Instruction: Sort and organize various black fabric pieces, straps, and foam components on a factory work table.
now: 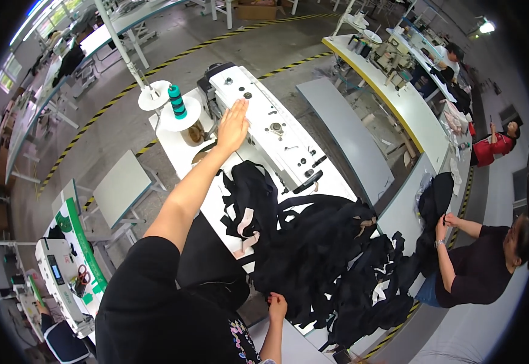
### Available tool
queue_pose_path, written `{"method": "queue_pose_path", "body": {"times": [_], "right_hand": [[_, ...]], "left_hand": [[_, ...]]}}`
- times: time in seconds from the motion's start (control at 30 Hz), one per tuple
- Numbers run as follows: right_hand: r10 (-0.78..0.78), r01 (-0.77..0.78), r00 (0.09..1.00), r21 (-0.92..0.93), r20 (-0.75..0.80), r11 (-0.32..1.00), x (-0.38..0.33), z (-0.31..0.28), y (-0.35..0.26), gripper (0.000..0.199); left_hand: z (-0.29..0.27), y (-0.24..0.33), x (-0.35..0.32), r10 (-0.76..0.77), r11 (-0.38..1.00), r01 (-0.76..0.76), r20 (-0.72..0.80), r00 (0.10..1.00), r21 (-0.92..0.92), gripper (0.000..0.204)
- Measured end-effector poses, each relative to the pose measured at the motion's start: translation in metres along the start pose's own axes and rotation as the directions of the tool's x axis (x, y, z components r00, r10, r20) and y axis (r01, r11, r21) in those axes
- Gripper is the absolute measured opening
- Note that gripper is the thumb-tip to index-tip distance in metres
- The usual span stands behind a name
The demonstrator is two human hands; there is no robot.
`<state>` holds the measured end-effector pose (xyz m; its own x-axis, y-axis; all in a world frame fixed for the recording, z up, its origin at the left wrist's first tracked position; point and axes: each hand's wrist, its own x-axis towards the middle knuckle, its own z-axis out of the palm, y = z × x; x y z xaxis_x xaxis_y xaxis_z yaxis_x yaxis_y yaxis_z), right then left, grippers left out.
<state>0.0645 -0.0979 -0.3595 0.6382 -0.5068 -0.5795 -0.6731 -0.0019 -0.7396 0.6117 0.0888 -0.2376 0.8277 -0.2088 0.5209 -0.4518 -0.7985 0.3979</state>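
Black fabric pieces (pixel 319 249) lie heaped across our white worktable (pixel 182 155), spilling from beside the sewing machine (pixel 270 130) toward the table's near edge; pale labels (pixel 246 227) show among them. We rest our left hand (pixel 233 126) flat on the machine's white top, fingers straight and together, gripping nothing. Our right hand (pixel 277 306) sits at the near edge of the heap, fingers curled and pinching a fold of the black cloth. A teal thread cone (pixel 176 101) stands upright on a round white stand (pixel 181 113) just left of the machine. Of containers we see only a cardboard box (pixel 256 10) on the far floor; its contents cannot be made out. To our right a co-worker's hands (pixel 443 223) hold another dark garment (pixel 434 197) at the neighbouring grey table (pixel 398 212).
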Motion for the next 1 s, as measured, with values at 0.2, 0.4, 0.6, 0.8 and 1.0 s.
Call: {"method": "queue_pose_path", "body": {"times": [0.2,0.4,0.6,0.8,1.0], "right_hand": [[0.060,-0.061,0.998,-0.026,-0.017,0.998,0.004,-0.005,0.003,0.022],[0.080,-0.081,0.996,-0.017,-0.028,0.997,0.004,-0.004,0.002,0.022],[0.068,-0.072,0.995,-0.050,-0.075,0.996,0.003,0.000,-0.003,0.023],[0.157,-0.164,0.982,-0.064,-0.107,0.984,0.006,-0.003,-0.013,0.023],[0.109,-0.108,0.992,0.026,-0.064,0.994,0.006,0.004,-0.008,0.023]], "left_hand": [[0.011,-0.009,0.003,-0.020,0.999,0.020,0.005,1.000,0.047,0.051],[0.020,-0.078,0.042,-0.211,0.895,0.289,-0.248,0.946,0.339,0.054],[0.009,-0.097,0.054,-0.139,0.837,0.229,-0.212,0.967,0.496,0.035],[0.004,-0.093,0.060,-0.117,0.826,0.150,-0.095,0.989,0.543,0.041],[0.028,-0.024,-0.072,-0.173,0.984,0.177,-0.137,0.975,0.015,0.050]]}}
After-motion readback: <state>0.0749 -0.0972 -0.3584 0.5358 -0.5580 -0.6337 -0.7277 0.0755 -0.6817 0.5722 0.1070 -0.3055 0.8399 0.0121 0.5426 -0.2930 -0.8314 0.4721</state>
